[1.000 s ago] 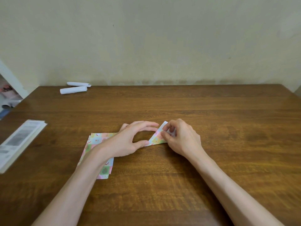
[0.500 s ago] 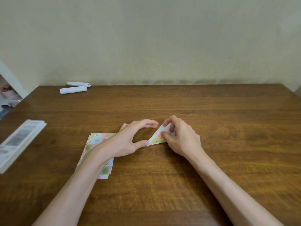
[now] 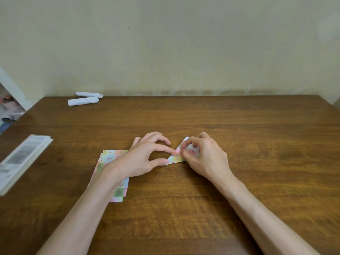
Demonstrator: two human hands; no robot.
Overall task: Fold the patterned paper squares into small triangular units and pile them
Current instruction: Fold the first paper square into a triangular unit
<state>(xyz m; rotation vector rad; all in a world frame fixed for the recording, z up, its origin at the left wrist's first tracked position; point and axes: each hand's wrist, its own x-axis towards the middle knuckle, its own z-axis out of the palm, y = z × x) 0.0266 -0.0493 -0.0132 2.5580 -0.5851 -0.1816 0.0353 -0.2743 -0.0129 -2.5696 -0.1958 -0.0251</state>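
So there's a booklet (image 3: 22, 159) at the far left of the wooden table (image 3: 239, 126), then the stack of patterned squares (image 3: 108, 157) lying flat, the left hand (image 3: 141, 159) reaching over it to pinch the half-folded triangle (image 3: 174, 158) mid-table, and the right hand (image 3: 204, 157) with curled fingers gripping its other side.

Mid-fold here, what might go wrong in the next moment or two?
1. The left hand and right hand hold the folded piece by fingertips only; a slip may skew the crease or let it spring open.
2. The left wrist crosses the stack of patterned squares; pulling back may drag or scatter it.
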